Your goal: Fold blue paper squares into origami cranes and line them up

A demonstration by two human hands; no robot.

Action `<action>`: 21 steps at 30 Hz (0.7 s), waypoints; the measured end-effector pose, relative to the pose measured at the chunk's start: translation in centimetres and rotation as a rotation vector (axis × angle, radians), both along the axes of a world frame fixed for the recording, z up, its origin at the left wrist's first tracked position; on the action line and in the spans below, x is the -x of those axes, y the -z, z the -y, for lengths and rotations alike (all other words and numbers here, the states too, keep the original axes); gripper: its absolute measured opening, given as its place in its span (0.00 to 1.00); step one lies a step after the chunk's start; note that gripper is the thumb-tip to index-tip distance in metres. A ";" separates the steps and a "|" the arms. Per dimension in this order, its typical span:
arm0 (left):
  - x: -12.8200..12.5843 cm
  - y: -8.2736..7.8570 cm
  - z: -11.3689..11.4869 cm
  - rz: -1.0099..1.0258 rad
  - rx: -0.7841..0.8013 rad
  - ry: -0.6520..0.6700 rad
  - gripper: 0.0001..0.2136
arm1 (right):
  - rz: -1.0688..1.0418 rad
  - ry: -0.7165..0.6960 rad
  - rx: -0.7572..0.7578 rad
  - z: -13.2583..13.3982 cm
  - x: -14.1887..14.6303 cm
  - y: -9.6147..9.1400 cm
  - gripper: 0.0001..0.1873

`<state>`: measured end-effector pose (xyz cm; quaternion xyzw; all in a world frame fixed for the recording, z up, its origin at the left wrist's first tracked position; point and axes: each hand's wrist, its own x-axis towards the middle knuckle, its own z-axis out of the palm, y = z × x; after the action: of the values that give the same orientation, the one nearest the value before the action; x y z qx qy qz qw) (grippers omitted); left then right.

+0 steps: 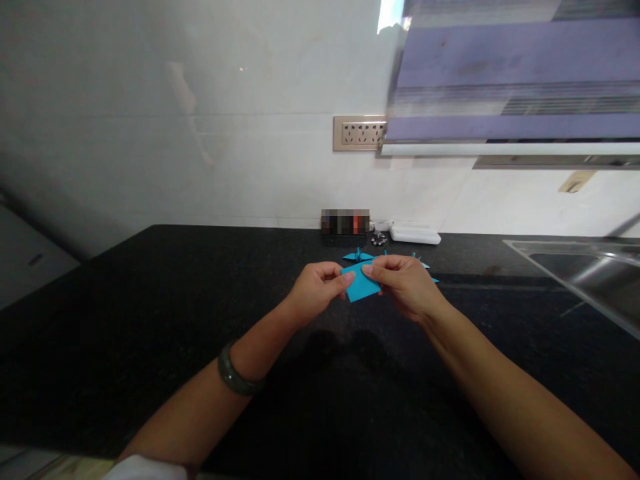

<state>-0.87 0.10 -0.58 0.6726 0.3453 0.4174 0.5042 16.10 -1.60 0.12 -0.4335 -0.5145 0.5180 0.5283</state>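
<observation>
A small blue piece of origami paper [363,285], squarish and slightly tilted, is held up above the dark counter between both hands. My left hand [320,288] pinches its left edge, thumb on top. At its upper right, my right hand [404,281] grips it with the thumb pressed on the face; the other fingers are mostly behind. Just beyond the paper stands a blue folded paper crane [358,255]. More blue folded pieces [419,259] show behind my right hand, partly hidden by it.
Along the wall lie a blurred-out box [345,223], a small dark-and-white item [379,238] and a white power strip-like object [415,234]. A metal sink [600,267] is set into the black counter [175,300] on the right. A socket panel [359,134] and purple blind [510,73] are above.
</observation>
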 end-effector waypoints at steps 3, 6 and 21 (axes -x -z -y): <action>0.1 0.0 -0.2 0.004 0.000 -0.019 0.13 | 0.041 -0.025 -0.015 0.0 -0.1 0.0 0.12; 0.1 0.1 -0.3 0.015 -0.025 -0.021 0.14 | 0.052 -0.028 -0.020 0.0 0.0 0.0 0.12; -0.9 1.0 0.0 0.198 0.157 -0.158 0.12 | -0.030 0.072 -0.059 0.0 1.2 0.5 0.16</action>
<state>0.07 0.14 -1.55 0.5573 0.3774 0.4918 0.5524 14.91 -1.58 -0.40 -0.4283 -0.5054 0.4897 0.5669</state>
